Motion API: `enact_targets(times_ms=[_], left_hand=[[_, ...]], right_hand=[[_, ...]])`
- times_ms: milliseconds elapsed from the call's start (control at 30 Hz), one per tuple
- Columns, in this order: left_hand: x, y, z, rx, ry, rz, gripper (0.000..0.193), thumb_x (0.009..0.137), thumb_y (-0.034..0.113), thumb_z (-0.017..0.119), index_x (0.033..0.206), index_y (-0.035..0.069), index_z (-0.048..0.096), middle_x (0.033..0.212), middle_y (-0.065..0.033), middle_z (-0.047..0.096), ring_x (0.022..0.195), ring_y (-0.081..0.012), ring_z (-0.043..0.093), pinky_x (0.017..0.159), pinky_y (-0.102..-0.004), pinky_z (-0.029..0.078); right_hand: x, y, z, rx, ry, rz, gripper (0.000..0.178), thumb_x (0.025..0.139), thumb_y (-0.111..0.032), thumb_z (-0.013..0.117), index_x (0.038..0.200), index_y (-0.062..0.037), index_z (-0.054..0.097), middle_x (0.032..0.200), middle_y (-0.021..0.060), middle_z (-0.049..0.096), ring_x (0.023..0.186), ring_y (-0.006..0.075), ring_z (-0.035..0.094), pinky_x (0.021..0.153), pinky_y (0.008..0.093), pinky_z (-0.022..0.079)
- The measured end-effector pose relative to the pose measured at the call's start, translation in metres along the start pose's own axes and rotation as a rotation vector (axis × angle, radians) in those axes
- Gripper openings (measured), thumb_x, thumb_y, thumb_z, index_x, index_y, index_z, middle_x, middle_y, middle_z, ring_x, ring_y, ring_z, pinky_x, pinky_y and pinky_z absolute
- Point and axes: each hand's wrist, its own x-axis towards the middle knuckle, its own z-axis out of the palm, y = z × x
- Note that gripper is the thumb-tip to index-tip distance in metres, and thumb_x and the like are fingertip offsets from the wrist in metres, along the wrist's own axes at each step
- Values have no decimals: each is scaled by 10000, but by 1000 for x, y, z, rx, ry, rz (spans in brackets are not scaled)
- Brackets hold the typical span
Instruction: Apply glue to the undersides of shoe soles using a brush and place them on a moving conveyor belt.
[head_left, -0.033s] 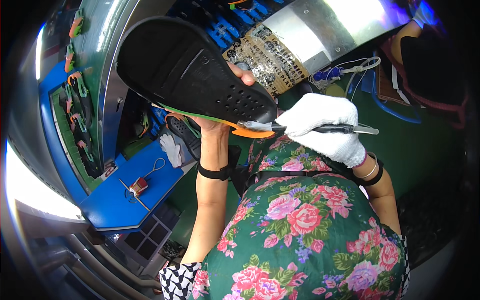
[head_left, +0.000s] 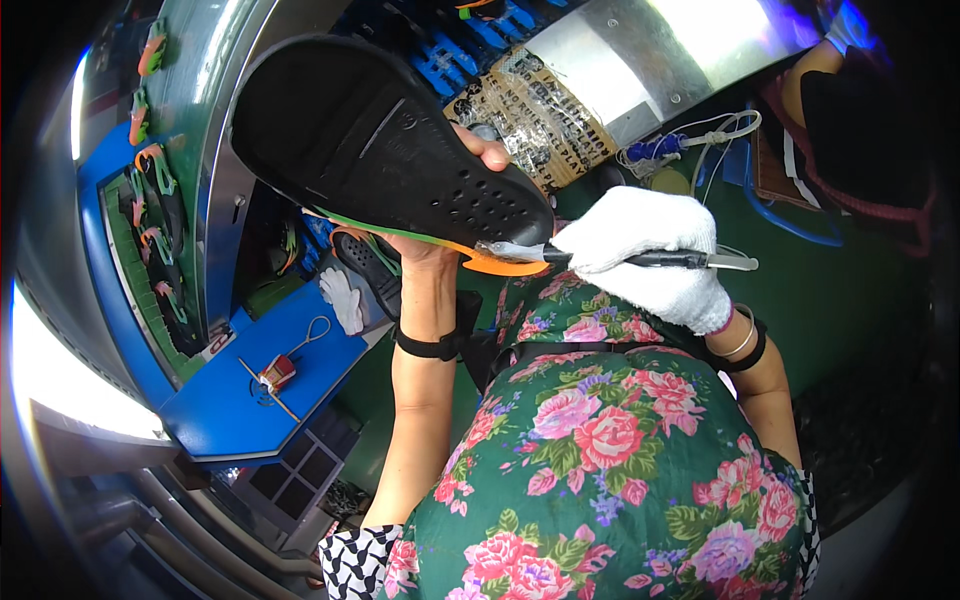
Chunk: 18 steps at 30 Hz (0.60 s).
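A large black shoe sole (head_left: 345, 140), with small holes at one end and a green-to-orange edge, is tilted up before me. My bare left hand (head_left: 425, 248) grips it from beneath, fingertips curling over its far edge. A loose orange strip (head_left: 505, 266) hangs along the near edge by the holed end. In its white knit glove, my right hand (head_left: 650, 255) is closed round a slim tool (head_left: 665, 258) with a black-wrapped handle and a pale rear end. The tool's greyish tip meets the sole's edge beside the orange strip; whether it is a blade cannot be made out.
On the left, a blue table (head_left: 230, 405) bears a small red-and-metal item (head_left: 278, 374) and a white glove (head_left: 343, 300). Another black sole (head_left: 368, 262) lies behind my left wrist. Wrapped cardboard (head_left: 535, 115) covers part of a metal machine. A co-worker's blue-gloved hand (head_left: 848, 28) shows at upper right.
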Motion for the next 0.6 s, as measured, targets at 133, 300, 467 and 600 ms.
enact_targets(times_ms=[133,300,467,600], left_hand=[[0,-1,5,30,28,6,741,882,623,603,1060,-96,609,947,-161,616,897,-293,629,864,-438,484],[-2,-3,-20,-6,-101,-29,1192,630,994,477,1227,-36,547,1036,-193,634,992,-336,631,846,-462,555],[-1,-3,-25,75,-133,-25,1190,637,986,488,1246,-35,534,1048,-197,632,1008,-335,630,835,-453,570],[-3,-5,-20,-43,-110,-47,1168,661,963,512,1269,-34,516,1071,-199,628,1034,-327,623,842,-447,575]], right_hand=[[2,-8,0,-150,-46,-94,135,733,-4,806,857,-40,765,923,108,758,830,242,726,724,322,573],[0,-9,-1,-106,-66,-103,156,734,-26,809,885,-49,778,935,104,763,821,245,719,709,326,568],[0,-10,-2,-138,-57,-132,146,742,-37,798,885,-59,778,940,96,763,817,244,716,705,341,563],[-1,-8,-2,-151,-95,-182,159,741,-53,789,899,-66,777,945,91,762,821,258,715,705,348,563]])
